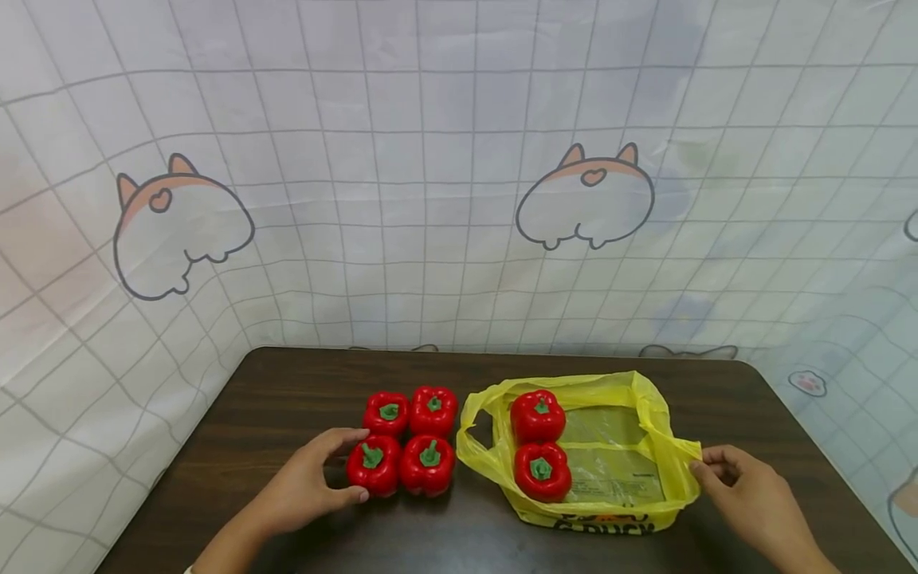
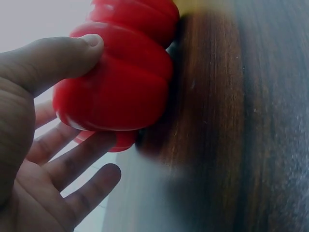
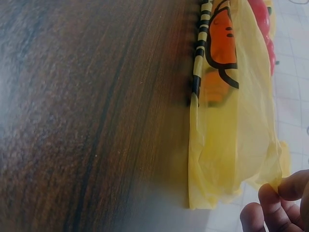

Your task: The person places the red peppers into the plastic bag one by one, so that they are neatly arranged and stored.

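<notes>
In the head view, my left hand (image 1: 304, 482) curls its thumb and fingers round the front-left red bell pepper (image 1: 374, 470). The left wrist view has the thumb (image 2: 77, 55) laid on the pepper's glossy side, with other fingers spread below and the index finger partly hidden. That pepper sits in a tight two-by-two group with three more. My right hand (image 1: 753, 502) pinches the right handle end of a yellow plastic bag (image 1: 667, 446), which lies with its mouth spread upward. Two red bell peppers (image 1: 538, 414) stand inside at the bag's left.
A dark wooden table (image 1: 308, 383) carries everything, its back edge close to a white grid-patterned curtain (image 1: 445, 199). The bag's left handle loop (image 1: 473, 454) reaches near the right-hand peppers of the group. Printing marks the bag's front wall (image 1: 610, 522).
</notes>
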Demonstrator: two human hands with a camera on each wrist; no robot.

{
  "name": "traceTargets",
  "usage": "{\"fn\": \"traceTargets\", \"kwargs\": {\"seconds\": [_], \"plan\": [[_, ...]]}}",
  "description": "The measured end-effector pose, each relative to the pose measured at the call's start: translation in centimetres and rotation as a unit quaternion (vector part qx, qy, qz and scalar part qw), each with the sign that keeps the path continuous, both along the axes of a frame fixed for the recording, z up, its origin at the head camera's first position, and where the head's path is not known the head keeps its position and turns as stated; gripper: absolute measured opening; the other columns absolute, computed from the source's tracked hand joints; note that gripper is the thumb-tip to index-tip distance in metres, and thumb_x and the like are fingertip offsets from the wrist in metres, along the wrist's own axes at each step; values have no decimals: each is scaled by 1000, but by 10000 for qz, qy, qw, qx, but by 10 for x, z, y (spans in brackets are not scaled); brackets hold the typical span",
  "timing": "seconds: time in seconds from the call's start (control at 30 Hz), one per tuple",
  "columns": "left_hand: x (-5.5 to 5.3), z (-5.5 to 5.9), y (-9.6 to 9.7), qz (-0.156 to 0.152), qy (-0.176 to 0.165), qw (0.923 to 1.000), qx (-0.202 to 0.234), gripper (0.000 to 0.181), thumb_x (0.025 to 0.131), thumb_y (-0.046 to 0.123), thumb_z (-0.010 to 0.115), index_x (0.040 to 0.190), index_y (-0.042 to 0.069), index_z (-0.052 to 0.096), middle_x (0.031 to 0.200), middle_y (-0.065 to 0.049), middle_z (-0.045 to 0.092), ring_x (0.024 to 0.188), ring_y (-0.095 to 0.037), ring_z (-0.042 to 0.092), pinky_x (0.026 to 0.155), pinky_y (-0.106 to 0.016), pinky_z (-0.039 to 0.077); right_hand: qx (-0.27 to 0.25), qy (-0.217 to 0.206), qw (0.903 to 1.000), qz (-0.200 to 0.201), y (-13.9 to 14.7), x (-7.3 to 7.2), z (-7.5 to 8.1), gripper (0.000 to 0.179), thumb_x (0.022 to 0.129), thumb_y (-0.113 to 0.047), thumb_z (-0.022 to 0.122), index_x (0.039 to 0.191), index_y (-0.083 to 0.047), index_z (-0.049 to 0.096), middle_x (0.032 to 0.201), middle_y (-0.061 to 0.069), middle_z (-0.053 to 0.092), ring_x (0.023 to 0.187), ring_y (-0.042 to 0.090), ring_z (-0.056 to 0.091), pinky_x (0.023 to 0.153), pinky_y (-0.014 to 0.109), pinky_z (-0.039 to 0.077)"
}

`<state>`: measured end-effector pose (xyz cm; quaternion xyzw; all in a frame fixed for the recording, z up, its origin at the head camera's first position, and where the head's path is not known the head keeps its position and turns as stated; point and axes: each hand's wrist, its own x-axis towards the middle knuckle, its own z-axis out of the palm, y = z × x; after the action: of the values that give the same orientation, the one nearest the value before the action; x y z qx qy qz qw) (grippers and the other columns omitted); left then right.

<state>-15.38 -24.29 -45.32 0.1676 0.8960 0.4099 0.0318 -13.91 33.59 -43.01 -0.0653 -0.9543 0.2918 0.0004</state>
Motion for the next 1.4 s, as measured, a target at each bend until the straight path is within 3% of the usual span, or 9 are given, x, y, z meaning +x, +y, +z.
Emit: {"fn": "traceTargets", "kwargs": {"seconds": [0.3,0.5,0.9,1.4], "plan": [[4,-3,-2,152,365,9992,70,70,79,37,91,138,18,61,134,3,61,108,-16,66,93,-37,56,79,110,9999,-3,0,2,1,44,104,-36,60,118,6,64,93,3,70,78,18,61,62,35,48],[7,0,-2,264,690,9968,304,67,77,30,93,136,16,63,130,5,63,102,-12,66,90,-39,57,108,183,9998,29,0,3,0,42,104,-34,60,117,6,65,92,2,69,76,17,60,61,34,47],[9,18,8,183,1261,9896,664,65,80,31,91,137,18,62,131,6,62,101,-14,67,87,-43,59,79,263,9996,43,1,4,-1,41,104,-34,60,118,5,65,92,2,70,74,16,60,60,34,46],[10,46,34,318,1747,9831,437,67,77,30,93,136,18,63,131,12,62,105,-10,64,86,-33,58,33,208,9998,-6,1,2,-2,41,104,-33,60,117,6,64,92,3,69,75,17,59,60,35,47]]}}
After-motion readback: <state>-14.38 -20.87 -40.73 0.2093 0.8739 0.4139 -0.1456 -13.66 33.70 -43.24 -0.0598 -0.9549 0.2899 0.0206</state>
